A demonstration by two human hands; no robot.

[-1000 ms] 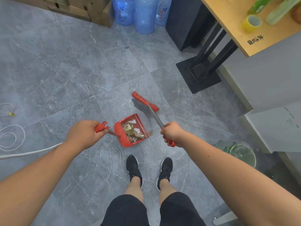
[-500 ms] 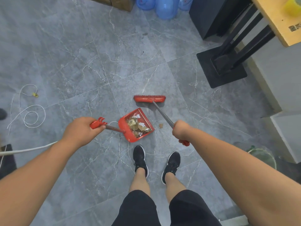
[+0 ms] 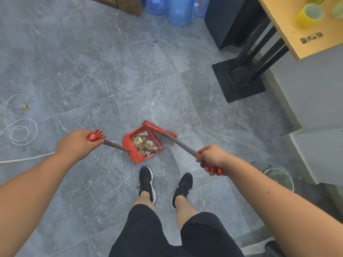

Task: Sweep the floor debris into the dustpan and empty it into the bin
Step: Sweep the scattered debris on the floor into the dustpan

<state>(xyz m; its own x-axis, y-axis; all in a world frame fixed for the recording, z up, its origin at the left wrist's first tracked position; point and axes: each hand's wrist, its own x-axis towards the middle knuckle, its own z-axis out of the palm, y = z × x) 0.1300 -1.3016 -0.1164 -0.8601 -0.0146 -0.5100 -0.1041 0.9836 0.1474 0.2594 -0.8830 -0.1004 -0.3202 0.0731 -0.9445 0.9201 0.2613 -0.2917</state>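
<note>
A red dustpan rests on the grey tile floor just ahead of my feet, filled with brown and white scraps. My left hand grips the red top of its long handle. My right hand holds the red grip of a broom whose red head lies across the dustpan's far right edge. One small brown scrap lies on the floor under the broom shaft, just right of the pan. A bin with a clear green-tinted liner stands at my right.
White cord loops on the floor at the left, and thin strands trail by my left shoe. A black table base and wooden tabletop stand at upper right. Blue water bottles and cardboard boxes line the far wall.
The broom head has swung in from in front of the dustpan onto its far right edge. The loose scrap now lies under the broom shaft. Both hands keep their grips.
</note>
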